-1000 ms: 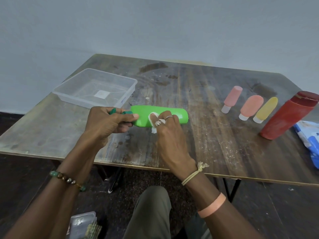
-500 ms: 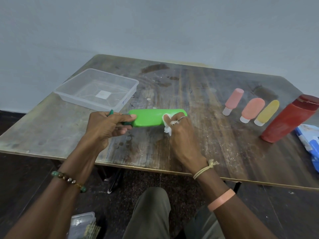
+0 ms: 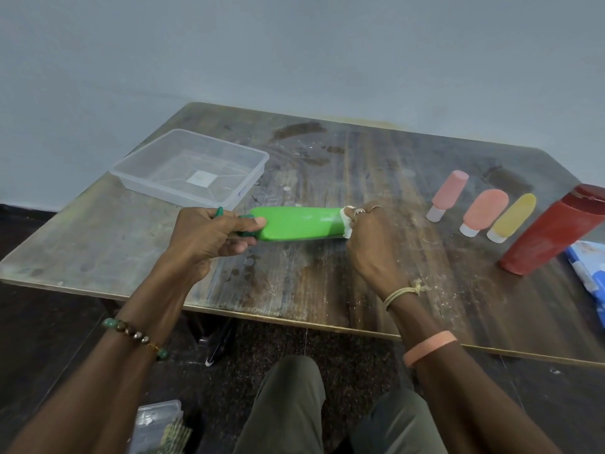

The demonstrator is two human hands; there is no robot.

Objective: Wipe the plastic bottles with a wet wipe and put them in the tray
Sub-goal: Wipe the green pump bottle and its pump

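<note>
A bright green plastic bottle [image 3: 296, 223] lies sideways just above the table, held between both hands. My left hand [image 3: 209, 234] grips its dark green cap end on the left. My right hand [image 3: 366, 237] pinches a white wet wipe [image 3: 346, 224] against the bottle's far right end. The clear plastic tray [image 3: 193, 172] stands empty behind my left hand. A pink bottle [image 3: 448, 194], an orange bottle [image 3: 484, 211], a yellow bottle [image 3: 512, 216] and a big red bottle [image 3: 553, 231] lie in a row at the right.
The wooden table [image 3: 311, 283] is worn and stained; its front edge runs under my wrists. A blue and white wipe pack [image 3: 589, 270] lies at the right edge. My knees and a small box with odds and ends [image 3: 157, 427] are below the table.
My right hand has slid the wipe along the green bottle from its middle to its right end. My left hand has kept its hold on the cap end.
</note>
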